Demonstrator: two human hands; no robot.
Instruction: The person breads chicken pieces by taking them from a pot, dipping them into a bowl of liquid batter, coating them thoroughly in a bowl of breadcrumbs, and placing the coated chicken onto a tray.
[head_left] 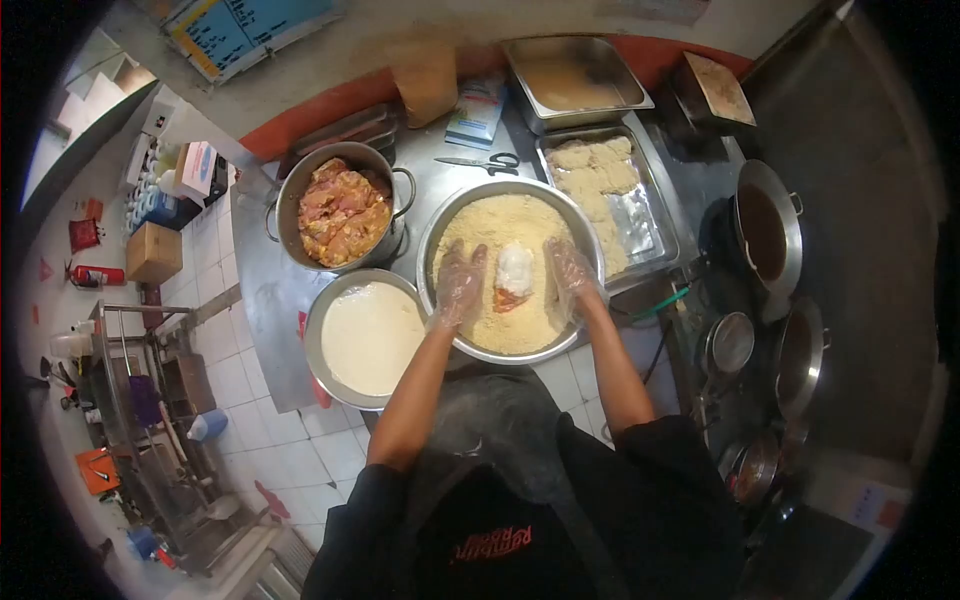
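A wide metal bowl (433,205) holds pale yellow crumbs (500,215). On the crumbs at its middle lies a piece of meat (514,270), white-coated at the top and orange-red at the lower end. My left hand (462,280), in a clear plastic glove, rests in the crumbs left of the piece with its fingers apart. On the right side, my right hand (572,268), also gloved, has its fingers stretched out in the crumbs. Neither hand touches the piece. A bowl of creamy white liquid (370,335) stands at the lower left.
A pot of raw seasoned meat (345,215) stands upper left. Scissors (480,162) lie behind the crumb bowl. To the right, a metal tray (650,215) holds coated pieces (595,185). Farther right are a pan of brown liquid (762,235) and a strainer (732,343).
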